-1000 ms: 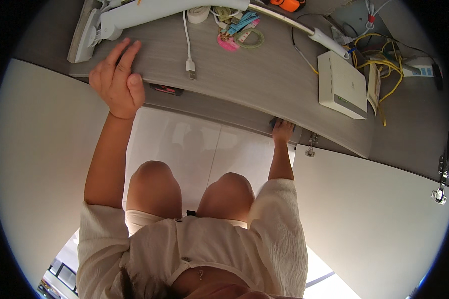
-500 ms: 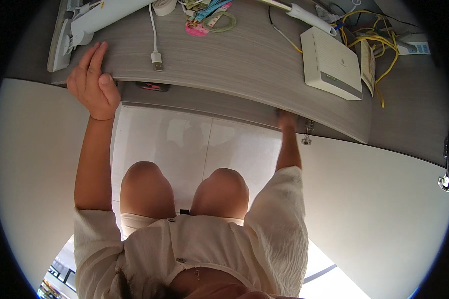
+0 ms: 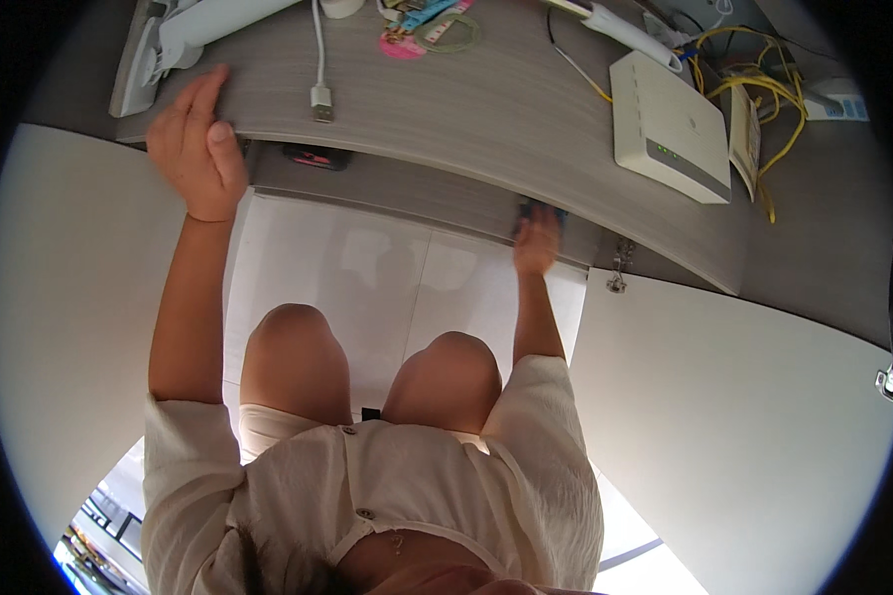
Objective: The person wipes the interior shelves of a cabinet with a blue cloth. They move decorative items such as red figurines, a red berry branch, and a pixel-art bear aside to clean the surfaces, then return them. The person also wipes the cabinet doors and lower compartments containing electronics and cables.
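My left hand [image 3: 196,149] rests at the front edge of the grey wood-grain shelf [image 3: 387,109], at the left. Its fingers lie stretched out on the board, thumb apart, holding nothing. Under that shelf, my right hand [image 3: 537,245] reaches into the opening of the cabinet at the right. Its fingers press on a dark blue thing [image 3: 558,214] that looks like a cloth, against the lower board [image 3: 407,203]. Motion blurs this hand, and the upper shelf partly hides the cloth. A black and red object [image 3: 318,157] lies on the lower board, nearer my left hand.
White doors [image 3: 724,397] stand open on both sides, with metal hinges [image 3: 617,280] at the right. On the upper shelf are a white router [image 3: 670,129], yellow cables [image 3: 764,89], a white USB cable [image 3: 321,99], and small coloured items [image 3: 427,25]. My knees [image 3: 446,382] are below.
My right hand has moved left along the lower board, and more of the dark blue cloth shows. My left hand stays at the shelf edge. The view has shifted slightly.
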The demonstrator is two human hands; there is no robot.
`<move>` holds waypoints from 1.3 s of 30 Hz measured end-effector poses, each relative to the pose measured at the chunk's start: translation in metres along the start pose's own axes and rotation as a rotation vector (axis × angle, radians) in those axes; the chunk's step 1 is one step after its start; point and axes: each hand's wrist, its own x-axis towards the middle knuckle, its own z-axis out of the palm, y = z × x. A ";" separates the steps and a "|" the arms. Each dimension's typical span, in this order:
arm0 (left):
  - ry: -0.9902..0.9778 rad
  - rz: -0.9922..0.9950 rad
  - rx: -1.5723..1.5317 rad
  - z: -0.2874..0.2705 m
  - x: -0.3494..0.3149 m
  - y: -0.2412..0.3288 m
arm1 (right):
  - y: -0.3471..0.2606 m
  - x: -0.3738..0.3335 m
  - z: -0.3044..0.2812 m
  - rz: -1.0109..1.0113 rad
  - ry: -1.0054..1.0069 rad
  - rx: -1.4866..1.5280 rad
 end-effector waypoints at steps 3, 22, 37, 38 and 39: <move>-0.022 -0.013 0.039 0.000 0.003 0.004 | -0.031 0.008 0.017 0.257 0.146 -0.152; 0.029 -0.032 0.064 0.000 -0.008 0.003 | -0.384 -0.003 0.017 -0.888 -0.287 0.371; -0.033 -0.053 0.040 -0.003 -0.007 0.004 | -0.121 -0.043 0.010 -0.777 0.026 -0.055; -0.031 -0.057 0.038 -0.003 -0.007 0.005 | -0.114 -0.047 0.006 -0.766 0.066 -0.069; -0.030 -0.056 0.032 -0.001 -0.006 0.006 | -0.112 -0.050 0.004 -0.747 0.108 -0.083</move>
